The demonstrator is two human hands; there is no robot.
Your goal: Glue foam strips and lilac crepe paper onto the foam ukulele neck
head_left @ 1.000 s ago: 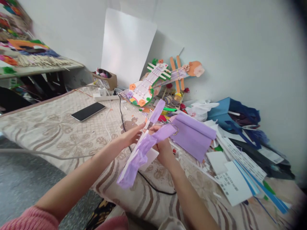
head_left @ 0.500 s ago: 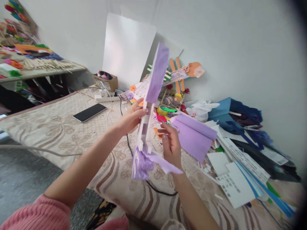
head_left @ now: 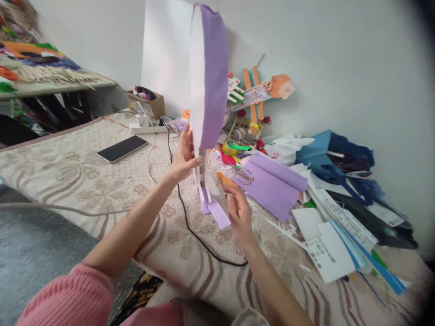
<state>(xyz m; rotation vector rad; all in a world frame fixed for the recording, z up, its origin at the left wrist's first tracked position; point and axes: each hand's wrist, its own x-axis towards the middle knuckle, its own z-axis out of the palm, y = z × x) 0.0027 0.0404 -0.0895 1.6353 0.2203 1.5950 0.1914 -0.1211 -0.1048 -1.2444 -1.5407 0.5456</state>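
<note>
A white cardboard craft piece [head_left: 215, 77] edged in purple paper stands upright above the table, its rounded end at the top. My left hand [head_left: 185, 158] grips its narrow part from the left, the thumb on the near side and the fingers partly hidden behind. A loose purple paper strip [head_left: 219, 213] hangs from the lower end. Just right of that strip is my right hand [head_left: 240, 210], its fingers loosely bent and apart, with nothing visible in them. Gold-handled scissors [head_left: 245, 175] lie beyond it on a folded purple paper sheet [head_left: 272, 192].
Guitar-shaped crafts [head_left: 256, 96] lean at the wall, behind a green tape roll [head_left: 231, 147]. A phone [head_left: 122, 148], power strip [head_left: 146, 128] and black cable [head_left: 185, 217] occupy the left and middle. Cardboard offcuts [head_left: 328, 253] and a blue bag [head_left: 314, 147] crowd the right.
The craft piece has swung from lying low and slanted to upright, its rounded end raised. My right hand has come off it and moved to its right; my left hand keeps hold.
</note>
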